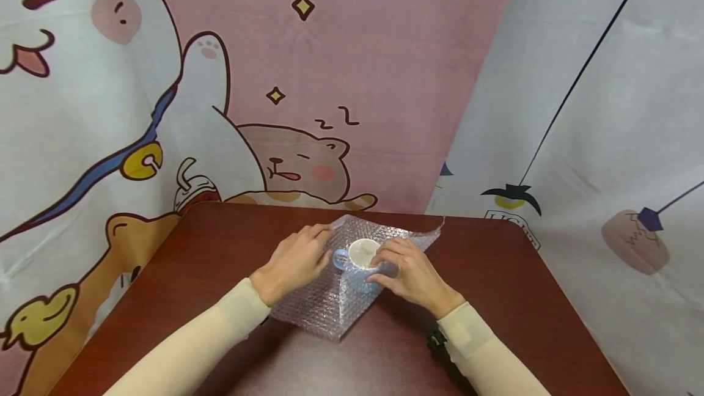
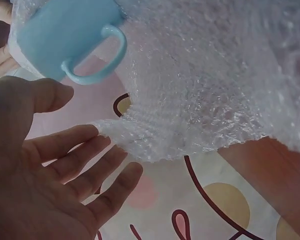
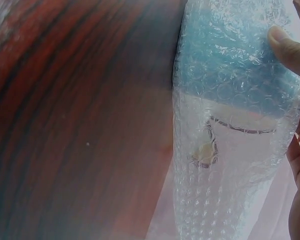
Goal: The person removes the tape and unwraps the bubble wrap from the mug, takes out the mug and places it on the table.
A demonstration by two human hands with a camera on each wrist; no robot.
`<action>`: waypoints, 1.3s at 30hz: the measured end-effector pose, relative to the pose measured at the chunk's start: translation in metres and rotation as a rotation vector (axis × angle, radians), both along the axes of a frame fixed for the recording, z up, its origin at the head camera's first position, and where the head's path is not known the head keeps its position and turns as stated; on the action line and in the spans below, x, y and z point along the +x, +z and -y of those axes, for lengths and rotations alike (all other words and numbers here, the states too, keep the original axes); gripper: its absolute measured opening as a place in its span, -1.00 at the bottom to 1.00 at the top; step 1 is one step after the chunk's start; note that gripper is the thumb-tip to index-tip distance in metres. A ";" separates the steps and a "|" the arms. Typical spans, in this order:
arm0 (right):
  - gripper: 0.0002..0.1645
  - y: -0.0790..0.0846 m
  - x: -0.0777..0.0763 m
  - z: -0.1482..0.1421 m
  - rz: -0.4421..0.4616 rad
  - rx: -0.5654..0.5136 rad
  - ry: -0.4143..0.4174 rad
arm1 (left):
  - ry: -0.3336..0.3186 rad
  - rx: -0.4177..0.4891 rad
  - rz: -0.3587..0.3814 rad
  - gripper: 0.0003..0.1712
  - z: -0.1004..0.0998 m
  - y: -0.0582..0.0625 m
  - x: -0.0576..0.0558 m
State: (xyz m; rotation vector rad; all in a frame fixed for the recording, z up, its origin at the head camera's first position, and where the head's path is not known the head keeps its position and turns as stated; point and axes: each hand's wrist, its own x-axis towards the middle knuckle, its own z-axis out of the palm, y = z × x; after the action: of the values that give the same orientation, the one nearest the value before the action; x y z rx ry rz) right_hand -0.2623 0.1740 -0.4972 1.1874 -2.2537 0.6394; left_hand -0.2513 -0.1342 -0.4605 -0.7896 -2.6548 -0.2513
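Observation:
A light blue mug (image 1: pixel 363 253) with a white inside stands upright over a sheet of bubble wrap (image 1: pixel 316 307), its handle pointing left. Part of the wrap is drawn up over the mug's near right side. My right hand (image 1: pixel 409 274) grips the mug there, thumb pressed on the wrap and fingers at the rim; the right wrist view shows the thumb (image 3: pixel 292 52) over the blue wall. To the left of the handle, my left hand (image 1: pixel 297 258) has its fingers extended. In the left wrist view its fingertips (image 2: pixel 132 172) meet the edge of the wrap, below the bare handle (image 2: pixel 117 55).
The sheet lies on a dark reddish-brown table (image 1: pixel 214 267), one corner lifted at the far right. Behind the table hangs a cloth backdrop (image 1: pixel 385 78) with cartoon animals. A small dark device (image 1: pixel 437 339) sits at the right wrist.

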 end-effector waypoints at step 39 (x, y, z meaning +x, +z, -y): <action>-0.59 -0.005 -0.003 0.000 -0.033 -0.029 0.017 | 0.191 -0.121 0.479 -0.14 0.038 -0.025 -0.014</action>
State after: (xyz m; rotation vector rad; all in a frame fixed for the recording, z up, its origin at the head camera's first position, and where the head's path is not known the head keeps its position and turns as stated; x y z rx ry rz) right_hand -0.2657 0.1740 -0.5022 1.1957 -2.2023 0.6523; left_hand -0.2653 -0.1726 -0.4859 -0.5574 -3.1986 -0.2567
